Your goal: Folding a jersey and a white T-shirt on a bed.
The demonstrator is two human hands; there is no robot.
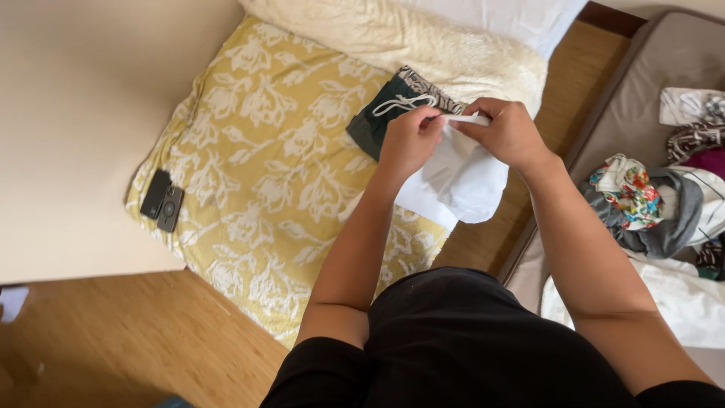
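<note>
Both my hands hold a white garment (pixel 461 177) up over the yellow floral blanket (pixel 257 166). My left hand (pixel 408 140) pinches its top edge from the left. Gripping the same edge from the right is my right hand (pixel 507 134). The white cloth hangs down below my hands. Just beyond my hands lies a folded dark green garment (pixel 377 121) with a white drawstring and a patterned waistband.
A phone and a small black device (pixel 162 200) lie at the blanket's left edge. A cream fleece blanket (pixel 408 38) lies at the top. A heap of mixed clothes (pixel 664 204) sits on a grey mattress at the right. Wooden floor (pixel 113 340) shows below.
</note>
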